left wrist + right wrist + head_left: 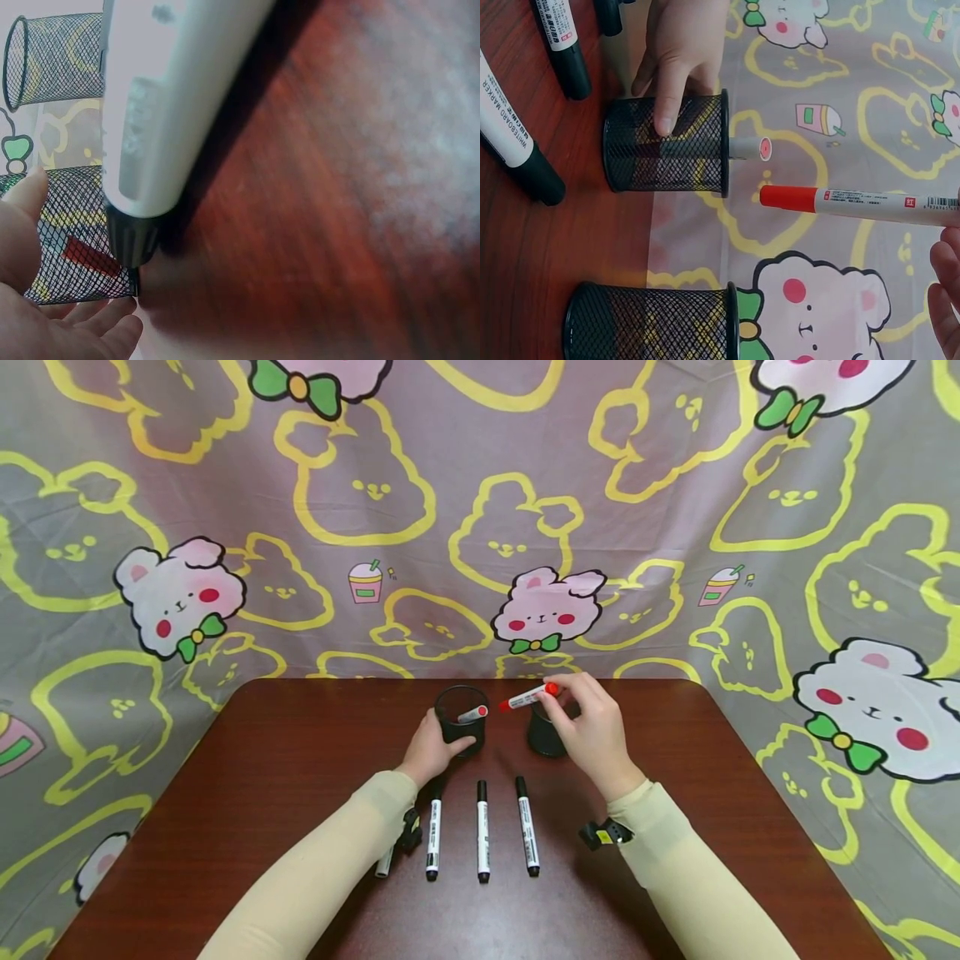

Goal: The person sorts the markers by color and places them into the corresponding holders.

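I have the left hand (431, 750) curled round the left mesh cup (682, 171), thumb on its near side, fingers partly hidden from me. The right hand (594, 731) pinches the right end of a red-capped marker (525, 697), its cap pointing left, in the air near the right mesh cup (546, 737). I judge the work to be in its early part: 1 red-ended marker (472, 715) leans in the left cup, while the pinched marker is not in a cup yet. I count 3 black-capped markers (482, 839) lying on the near part of the counter (690, 793), plus 1 half-covered marker (384, 863) by the left sleeve (315, 852). The right cup's contents I cannot tell.
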`<action>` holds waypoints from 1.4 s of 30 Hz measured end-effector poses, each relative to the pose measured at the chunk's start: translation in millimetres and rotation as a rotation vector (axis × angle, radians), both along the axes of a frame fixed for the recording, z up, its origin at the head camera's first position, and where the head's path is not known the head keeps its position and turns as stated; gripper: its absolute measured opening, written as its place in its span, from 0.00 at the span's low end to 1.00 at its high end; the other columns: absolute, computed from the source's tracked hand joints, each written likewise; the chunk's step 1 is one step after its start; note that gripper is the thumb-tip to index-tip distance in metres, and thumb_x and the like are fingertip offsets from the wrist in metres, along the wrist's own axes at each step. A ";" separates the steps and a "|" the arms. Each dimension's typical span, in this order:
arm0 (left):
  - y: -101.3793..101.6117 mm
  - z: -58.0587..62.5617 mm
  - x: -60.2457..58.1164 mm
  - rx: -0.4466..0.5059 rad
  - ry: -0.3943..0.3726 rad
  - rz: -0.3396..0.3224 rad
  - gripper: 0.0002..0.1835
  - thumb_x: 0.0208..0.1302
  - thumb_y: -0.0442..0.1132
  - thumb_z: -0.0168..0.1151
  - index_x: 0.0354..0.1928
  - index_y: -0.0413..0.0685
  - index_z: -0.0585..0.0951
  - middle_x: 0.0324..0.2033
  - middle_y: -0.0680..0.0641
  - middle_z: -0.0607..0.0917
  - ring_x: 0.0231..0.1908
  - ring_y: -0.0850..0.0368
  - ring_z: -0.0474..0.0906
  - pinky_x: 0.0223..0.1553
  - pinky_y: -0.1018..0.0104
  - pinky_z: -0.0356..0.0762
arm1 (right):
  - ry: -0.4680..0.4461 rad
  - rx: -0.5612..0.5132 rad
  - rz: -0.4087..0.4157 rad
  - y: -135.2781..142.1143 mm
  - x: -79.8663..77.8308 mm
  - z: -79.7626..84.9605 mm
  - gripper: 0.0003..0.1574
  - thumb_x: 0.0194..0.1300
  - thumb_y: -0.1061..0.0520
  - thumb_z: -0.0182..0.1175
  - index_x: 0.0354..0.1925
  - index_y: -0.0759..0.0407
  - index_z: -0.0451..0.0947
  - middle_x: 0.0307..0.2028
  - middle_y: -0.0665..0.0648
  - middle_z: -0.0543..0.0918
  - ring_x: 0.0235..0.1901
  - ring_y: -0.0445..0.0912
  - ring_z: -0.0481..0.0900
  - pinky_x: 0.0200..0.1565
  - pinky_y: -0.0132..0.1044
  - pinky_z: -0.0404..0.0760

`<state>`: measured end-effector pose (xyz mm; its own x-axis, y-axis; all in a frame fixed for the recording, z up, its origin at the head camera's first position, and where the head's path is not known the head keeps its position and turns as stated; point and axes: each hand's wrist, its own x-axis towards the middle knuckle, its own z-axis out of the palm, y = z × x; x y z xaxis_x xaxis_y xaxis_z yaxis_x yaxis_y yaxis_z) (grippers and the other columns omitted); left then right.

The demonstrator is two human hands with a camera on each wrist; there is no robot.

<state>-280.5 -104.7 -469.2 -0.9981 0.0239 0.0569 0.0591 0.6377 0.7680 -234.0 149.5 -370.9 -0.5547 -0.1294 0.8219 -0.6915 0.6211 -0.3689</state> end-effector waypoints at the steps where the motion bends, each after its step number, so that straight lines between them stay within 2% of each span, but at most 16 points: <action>1: 0.0 -0.5 -0.4 -0.002 0.003 -0.001 0.46 0.62 0.50 0.76 0.70 0.29 0.63 0.62 0.31 0.76 0.64 0.36 0.75 0.66 0.45 0.72 | -0.003 0.000 0.000 -0.2 -0.3 -0.1 0.18 0.59 0.61 0.76 0.47 0.61 0.84 0.36 0.56 0.84 0.31 0.44 0.80 0.28 0.36 0.76; 6: -0.2 -3.1 -2.4 -0.009 0.015 0.000 0.45 0.61 0.50 0.76 0.69 0.30 0.64 0.61 0.31 0.77 0.64 0.36 0.76 0.67 0.46 0.72 | -0.012 -0.004 0.008 -1.2 -2.0 -0.8 0.17 0.60 0.62 0.76 0.47 0.61 0.84 0.36 0.56 0.84 0.31 0.43 0.80 0.29 0.30 0.73; 11: -0.3 -2.8 -2.4 -0.006 0.007 -0.002 0.46 0.62 0.51 0.76 0.70 0.30 0.63 0.61 0.32 0.77 0.64 0.37 0.76 0.66 0.46 0.73 | -0.023 -0.004 0.014 -2.4 -3.0 -1.1 0.17 0.60 0.61 0.75 0.47 0.61 0.84 0.36 0.55 0.84 0.31 0.44 0.80 0.28 0.35 0.75; 19: -1.0 -3.0 -3.4 0.014 -0.029 -0.005 0.49 0.62 0.52 0.76 0.72 0.32 0.61 0.64 0.33 0.75 0.66 0.37 0.74 0.67 0.45 0.72 | -0.042 0.008 0.007 -5.6 -4.4 -2.7 0.16 0.61 0.59 0.75 0.47 0.61 0.84 0.37 0.56 0.85 0.32 0.45 0.81 0.29 0.32 0.74; 29: -2.1 -5.4 -4.6 0.023 -0.013 -0.015 0.48 0.62 0.51 0.75 0.72 0.33 0.61 0.65 0.33 0.75 0.66 0.38 0.74 0.67 0.45 0.72 | -0.076 0.028 0.009 -11.8 -3.5 -3.8 0.16 0.62 0.59 0.75 0.47 0.61 0.84 0.37 0.57 0.83 0.31 0.49 0.80 0.27 0.35 0.74; 42: -1.9 -5.2 -4.6 0.017 -0.026 -0.019 0.48 0.63 0.51 0.75 0.73 0.32 0.60 0.65 0.33 0.74 0.66 0.38 0.74 0.67 0.44 0.72 | -0.063 0.046 0.007 -16.1 -5.1 -6.2 0.17 0.61 0.60 0.75 0.48 0.60 0.84 0.36 0.56 0.84 0.33 0.47 0.80 0.28 0.34 0.74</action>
